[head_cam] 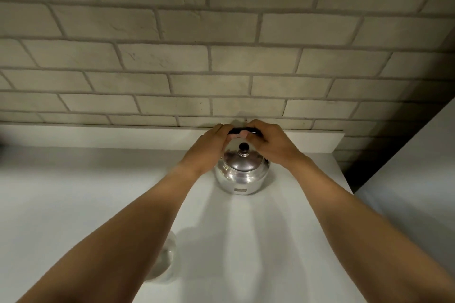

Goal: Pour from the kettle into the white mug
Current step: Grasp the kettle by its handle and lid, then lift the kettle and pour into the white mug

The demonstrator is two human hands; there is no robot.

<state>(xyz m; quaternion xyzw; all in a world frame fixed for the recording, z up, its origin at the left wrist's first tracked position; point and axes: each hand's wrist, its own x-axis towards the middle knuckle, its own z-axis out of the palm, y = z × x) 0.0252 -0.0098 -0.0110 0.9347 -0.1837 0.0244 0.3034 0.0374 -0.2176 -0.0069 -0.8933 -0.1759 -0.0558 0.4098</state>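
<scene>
Home kitchen: white counter, brick-tile backsplash, kettle.

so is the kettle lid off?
No, the lid with its black knob sits closed on the kettle, under both hands on the handle.

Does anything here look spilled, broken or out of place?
Nothing stands out. The kettle stands upright on the white counter with its lid on, both hands, left and right, on its black handle. No spill shows. The white mug is half hidden behind the left forearm.
</scene>
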